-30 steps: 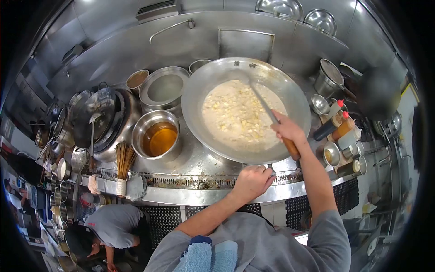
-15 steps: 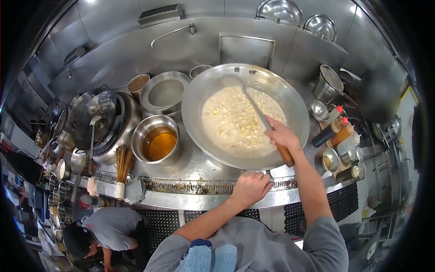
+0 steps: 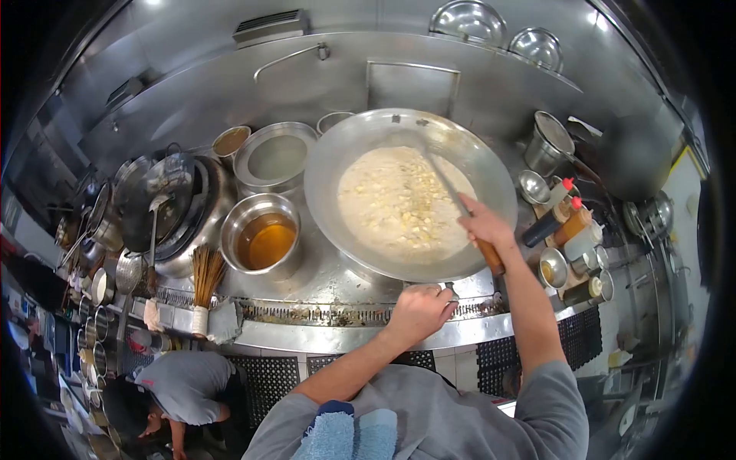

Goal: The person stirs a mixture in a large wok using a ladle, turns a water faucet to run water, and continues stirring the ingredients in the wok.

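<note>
A large steel wok (image 3: 326,207) holds a creamy white mixture (image 3: 383,192) with pale yellow chunks. My right hand (image 3: 488,224) is wrapped round the wooden-ended handle of a long ladle (image 3: 443,180), whose head lies near the far side of the mixture. At the wok's near rim my left hand (image 3: 422,309) is closed, with a small dark thing showing past its fingers. What that hand grips I cannot make out.
Left of the wok stand a pot of amber liquid (image 3: 266,239), a lidded-looking steel pot (image 3: 276,153) and a bamboo brush (image 3: 207,280). Squeeze bottles (image 3: 576,224) and small bowls stand right. Another person (image 3: 184,387) bends down at lower left.
The ladle has shifted in the wok, its head moving slightly, with my right hand going a little right. My left hand keeps its place at the rim. The view has shifted slightly.
</note>
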{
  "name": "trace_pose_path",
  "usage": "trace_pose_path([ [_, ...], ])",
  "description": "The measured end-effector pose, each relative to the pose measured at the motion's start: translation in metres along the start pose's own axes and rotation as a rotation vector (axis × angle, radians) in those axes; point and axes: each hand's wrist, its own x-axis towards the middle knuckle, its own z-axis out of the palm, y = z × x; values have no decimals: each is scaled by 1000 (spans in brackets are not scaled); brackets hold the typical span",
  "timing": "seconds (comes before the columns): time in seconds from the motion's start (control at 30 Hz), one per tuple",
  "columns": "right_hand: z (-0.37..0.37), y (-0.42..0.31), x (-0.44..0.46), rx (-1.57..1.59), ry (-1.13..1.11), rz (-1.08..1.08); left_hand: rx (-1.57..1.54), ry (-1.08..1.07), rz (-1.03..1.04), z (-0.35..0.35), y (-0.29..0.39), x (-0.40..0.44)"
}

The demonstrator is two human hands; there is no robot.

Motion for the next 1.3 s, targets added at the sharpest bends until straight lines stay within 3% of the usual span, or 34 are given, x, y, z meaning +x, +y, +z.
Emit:
trace_pose_path([
  [0.17,-15,-18,-12,190,-124,21,7,2,25,0,-2,-1],
  [0.4,-6,-22,13,186,66,43,23,12,9,3,-2,-2],
  [0.6,-1,-36,-9,254,-142,56,26,6,18,3,-1,-3],
  [0.8,-23,-22,-8,41,128,73,5,30,-4,0,1,1],
  [1.0,-12,-18,-25,-93,-30,52,-15,51,-6,3,1,3],
  [1.03,-16,-16,-26,4,-54,62,-11,41,-8,3,1,2],
  [1.23,-27,-25,-29,1,171,84,33,56,13,2,1,5],
  [1.3,-18,-24,-29,-32,106,73,51,54,13,4,1,2],
])
